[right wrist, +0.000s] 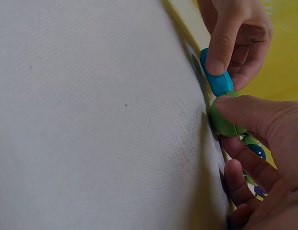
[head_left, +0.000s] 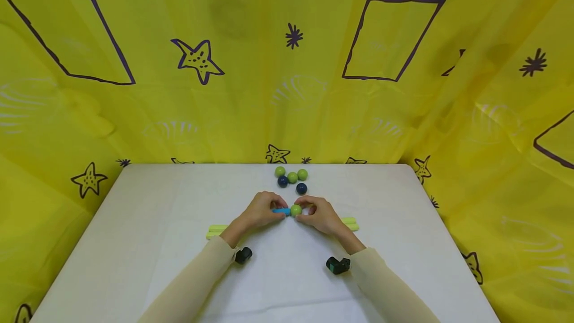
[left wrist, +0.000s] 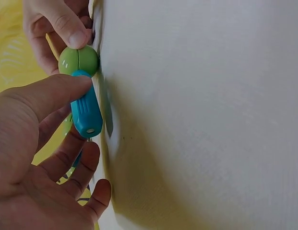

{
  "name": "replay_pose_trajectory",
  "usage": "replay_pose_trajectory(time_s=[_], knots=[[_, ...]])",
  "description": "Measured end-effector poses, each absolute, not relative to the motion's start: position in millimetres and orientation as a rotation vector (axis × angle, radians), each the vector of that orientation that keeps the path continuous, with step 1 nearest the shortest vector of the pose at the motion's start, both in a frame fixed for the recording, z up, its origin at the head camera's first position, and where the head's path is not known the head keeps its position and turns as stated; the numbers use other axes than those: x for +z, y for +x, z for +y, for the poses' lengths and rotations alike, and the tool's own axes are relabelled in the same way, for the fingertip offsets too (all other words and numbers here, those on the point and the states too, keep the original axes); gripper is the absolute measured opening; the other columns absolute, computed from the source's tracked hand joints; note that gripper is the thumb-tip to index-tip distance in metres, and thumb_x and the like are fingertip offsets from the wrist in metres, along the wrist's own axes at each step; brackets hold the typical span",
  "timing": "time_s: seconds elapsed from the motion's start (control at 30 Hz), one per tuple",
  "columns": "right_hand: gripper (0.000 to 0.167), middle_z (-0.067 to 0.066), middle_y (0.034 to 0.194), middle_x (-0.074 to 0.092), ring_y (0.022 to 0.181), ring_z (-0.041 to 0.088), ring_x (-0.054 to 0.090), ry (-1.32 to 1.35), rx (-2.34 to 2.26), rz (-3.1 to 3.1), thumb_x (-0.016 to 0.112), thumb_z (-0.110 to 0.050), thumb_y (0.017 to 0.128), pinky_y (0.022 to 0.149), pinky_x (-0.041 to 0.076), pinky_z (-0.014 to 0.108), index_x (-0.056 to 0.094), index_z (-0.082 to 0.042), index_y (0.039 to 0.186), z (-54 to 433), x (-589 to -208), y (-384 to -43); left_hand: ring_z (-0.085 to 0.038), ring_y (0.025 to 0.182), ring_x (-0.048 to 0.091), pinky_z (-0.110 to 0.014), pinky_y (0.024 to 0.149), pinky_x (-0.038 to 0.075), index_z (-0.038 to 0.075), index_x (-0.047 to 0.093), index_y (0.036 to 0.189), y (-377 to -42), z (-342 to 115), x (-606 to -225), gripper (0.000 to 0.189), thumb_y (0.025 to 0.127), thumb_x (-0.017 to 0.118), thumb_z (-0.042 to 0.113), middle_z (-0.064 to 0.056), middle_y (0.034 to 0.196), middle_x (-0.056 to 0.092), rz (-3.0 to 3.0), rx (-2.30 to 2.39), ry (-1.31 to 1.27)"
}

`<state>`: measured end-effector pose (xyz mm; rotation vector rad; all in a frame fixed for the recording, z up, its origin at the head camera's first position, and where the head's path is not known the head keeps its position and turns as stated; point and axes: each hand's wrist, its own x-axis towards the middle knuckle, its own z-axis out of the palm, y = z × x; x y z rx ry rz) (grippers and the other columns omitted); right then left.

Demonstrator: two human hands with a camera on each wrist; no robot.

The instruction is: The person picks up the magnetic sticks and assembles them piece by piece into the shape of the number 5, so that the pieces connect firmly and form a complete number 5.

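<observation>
Between thumb and fingers, my left hand [head_left: 264,209] pinches a blue ridged rod [left wrist: 87,112] near the middle of the table. One end of the rod meets a green ball [head_left: 296,210], which has a seam line around it. My right hand [head_left: 321,214] pinches that ball from the other side. In the left wrist view, a small pale spot shows on the rod's free end. From the right wrist view, the rod [right wrist: 218,82] and the ball [right wrist: 223,120] touch; how firmly they are joined I cannot tell.
Beyond the hands lie several loose balls, among them a green ball [head_left: 280,171] and a dark blue ball [head_left: 302,188]. Yellow-green rods [head_left: 217,229] lie by the left forearm, more rods [head_left: 351,224] by the right. A yellow patterned curtain [head_left: 251,113] surrounds the white table [head_left: 148,263].
</observation>
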<state>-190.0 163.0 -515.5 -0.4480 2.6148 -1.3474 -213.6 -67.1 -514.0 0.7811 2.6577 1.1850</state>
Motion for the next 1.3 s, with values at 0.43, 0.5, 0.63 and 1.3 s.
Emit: replay_pose_trajectory(time_s=[0.43,0.5,0.63,1.3], knots=[[0.032,0.0,0.104,0.071,0.074,0.014,0.052,-0.434,-1.358,2.623,0.082,-0.014,0.088,0.064,0.042,0.024,0.073,-0.014,0.118,162,-515,-188,-0.015,0.079,0.055,-0.03,0.076,0.042,0.008,0.079,0.099,-214,-67,-513,0.015,0.085,0.083,0.01,0.002,0.083,0.069,2.671,1.152,0.777],[0.032,0.0,0.104,0.071,0.073,0.014,0.052,-0.429,-1.358,2.629,0.083,-0.015,0.088,0.064,0.042,0.024,0.073,-0.014,0.118,162,-515,-187,-0.015,0.079,0.055,-0.03,0.076,0.042,0.008,0.079,0.099,-214,-67,-512,0.015,0.085,0.083,0.009,0.002,0.083,0.069,2.676,1.148,0.782],[0.032,0.0,0.103,0.07,0.072,0.013,0.051,-0.437,-1.372,2.644,0.083,-0.016,0.087,0.063,0.041,0.024,0.073,-0.013,0.117,161,-515,-187,-0.014,0.079,0.054,-0.03,0.077,0.041,0.009,0.079,0.099,-214,-67,-512,0.015,0.085,0.083,0.01,0.002,0.083,0.069,2.681,1.139,0.78],[0.031,0.006,0.105,0.071,0.073,0.013,0.053,-0.446,-1.379,2.652,0.081,-0.012,0.089,0.063,0.042,0.024,0.073,-0.01,0.118,166,-512,-185,-0.018,0.084,0.058,-0.035,0.081,0.045,0.011,0.075,0.107,-220,-68,-503,0.022,0.088,0.082,0.018,0.0,0.088,0.069,2.679,1.157,0.778]])
